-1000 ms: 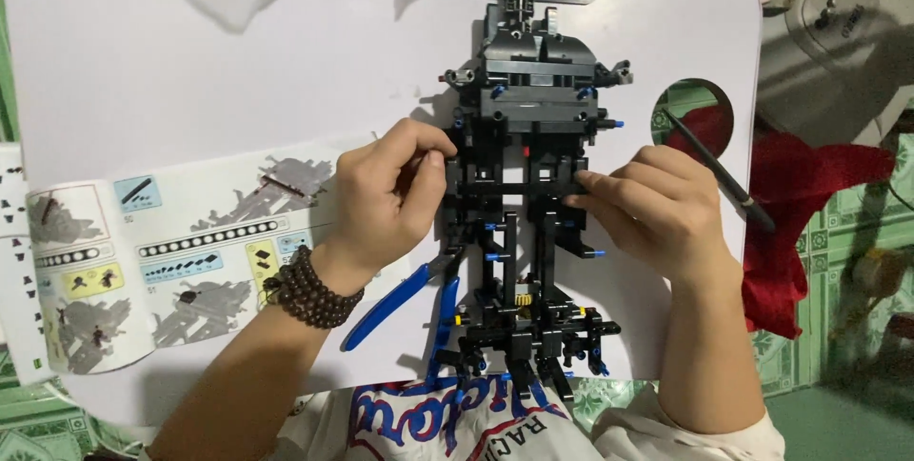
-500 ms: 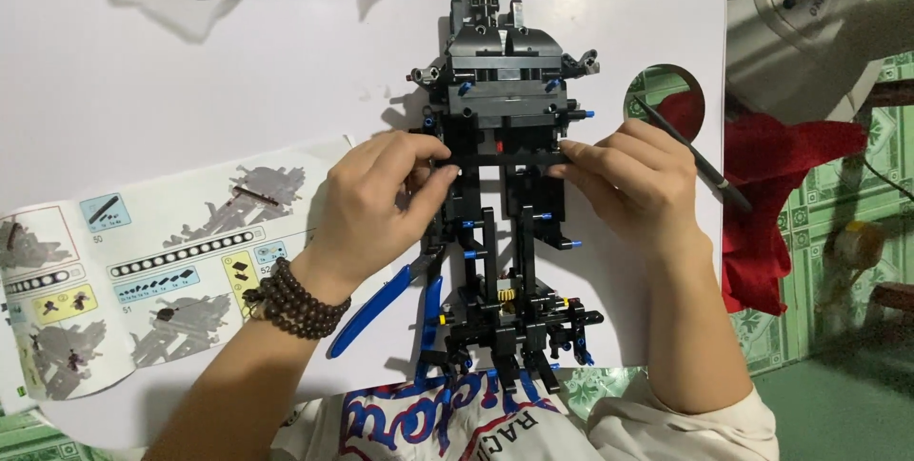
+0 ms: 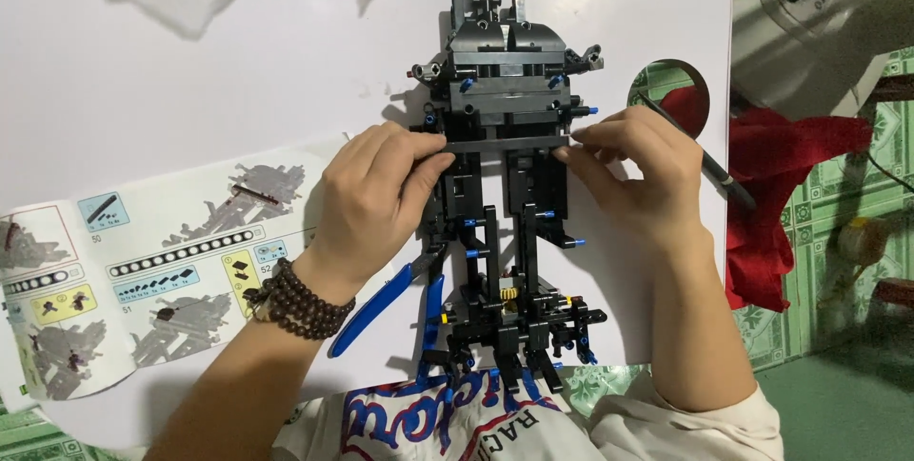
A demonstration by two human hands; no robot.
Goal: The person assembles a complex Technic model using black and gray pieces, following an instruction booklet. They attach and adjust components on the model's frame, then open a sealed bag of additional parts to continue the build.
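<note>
A big black model built from plastic bricks with little blue pins (image 3: 505, 204) lies in the middle of a white table (image 3: 190, 80). The left hand (image 3: 376, 194) and the right hand (image 3: 638, 170) each pinch one end of a long thin dark grey plastic beam (image 3: 505, 143) that lies flat across the model. A brown bead bracelet (image 3: 297, 299) sits on the left wrist. An open paper instruction booklet (image 3: 143, 270) lies to the left. Blue-handled pliers (image 3: 405, 294) lie just beside the model, partly under it.

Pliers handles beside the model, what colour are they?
Blue: the pliers handles lie just below the left hand, best seen in the head view.
</note>
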